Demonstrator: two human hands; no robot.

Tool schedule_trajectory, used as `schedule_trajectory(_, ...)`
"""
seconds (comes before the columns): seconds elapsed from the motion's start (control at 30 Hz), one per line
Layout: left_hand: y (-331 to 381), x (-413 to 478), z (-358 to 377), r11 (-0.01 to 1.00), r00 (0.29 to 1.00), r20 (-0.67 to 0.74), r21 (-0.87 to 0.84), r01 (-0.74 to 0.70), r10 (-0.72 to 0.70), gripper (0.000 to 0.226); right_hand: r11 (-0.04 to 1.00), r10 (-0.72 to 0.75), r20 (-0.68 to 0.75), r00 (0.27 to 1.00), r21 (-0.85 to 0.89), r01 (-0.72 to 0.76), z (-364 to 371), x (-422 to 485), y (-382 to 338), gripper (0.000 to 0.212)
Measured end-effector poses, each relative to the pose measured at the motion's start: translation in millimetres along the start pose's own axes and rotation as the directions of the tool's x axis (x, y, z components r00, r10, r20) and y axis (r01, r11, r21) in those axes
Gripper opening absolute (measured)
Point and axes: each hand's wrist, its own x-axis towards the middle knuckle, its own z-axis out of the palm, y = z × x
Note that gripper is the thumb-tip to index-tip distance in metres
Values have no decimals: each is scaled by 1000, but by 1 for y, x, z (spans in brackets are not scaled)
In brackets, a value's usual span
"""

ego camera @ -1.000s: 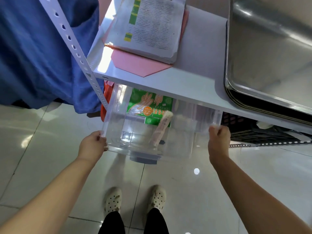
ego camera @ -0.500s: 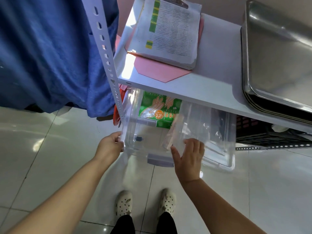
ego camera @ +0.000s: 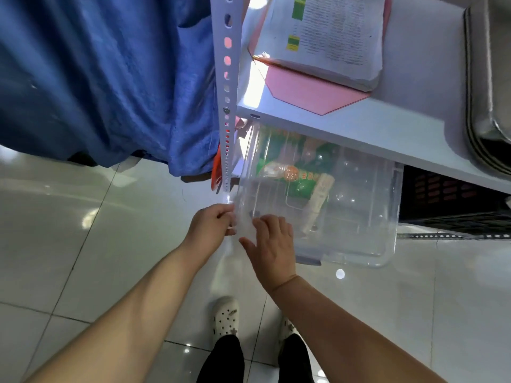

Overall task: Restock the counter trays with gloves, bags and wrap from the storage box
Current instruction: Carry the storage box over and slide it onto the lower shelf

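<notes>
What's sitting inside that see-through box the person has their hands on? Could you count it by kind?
Seen through the clear box, as far as the blur allows:
green packet: 1
pale roll: 1
Total: 2

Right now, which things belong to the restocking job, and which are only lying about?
Job: clear storage box, green pack and pale roll inside it.
Lying about: paper stack, pink folder, steel trays, blue cloth, black crate.
</notes>
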Motion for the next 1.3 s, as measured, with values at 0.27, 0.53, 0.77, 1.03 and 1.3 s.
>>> schedule_trajectory(0.27,0,-7,-1,996,1000,15,89,14,-15,25,997,-45,47,998,71,41,-3,-8,6,42)
schedule_trajectory(0.53,4,-25,13,977,969,130,71,201,-209,6,778,626,-153,764,62,-625,-60,-66,100,43)
schedule_trajectory(0.77,8,-29,36,982,983,-52,-70,174,-178,8,-44,873,395,287,649,-759,-78,-68,159,20)
schedule_trajectory(1.03,64,8,53,936,979,-187,-353,9,-80,17,-119,838,404,365,790,-601,-86,-2,183,19)
schedule_trajectory(1.3,89,56,69,945,955,-273,-326,25,-119,18,-140,805,392,445,855,-499,-69,48,199,17)
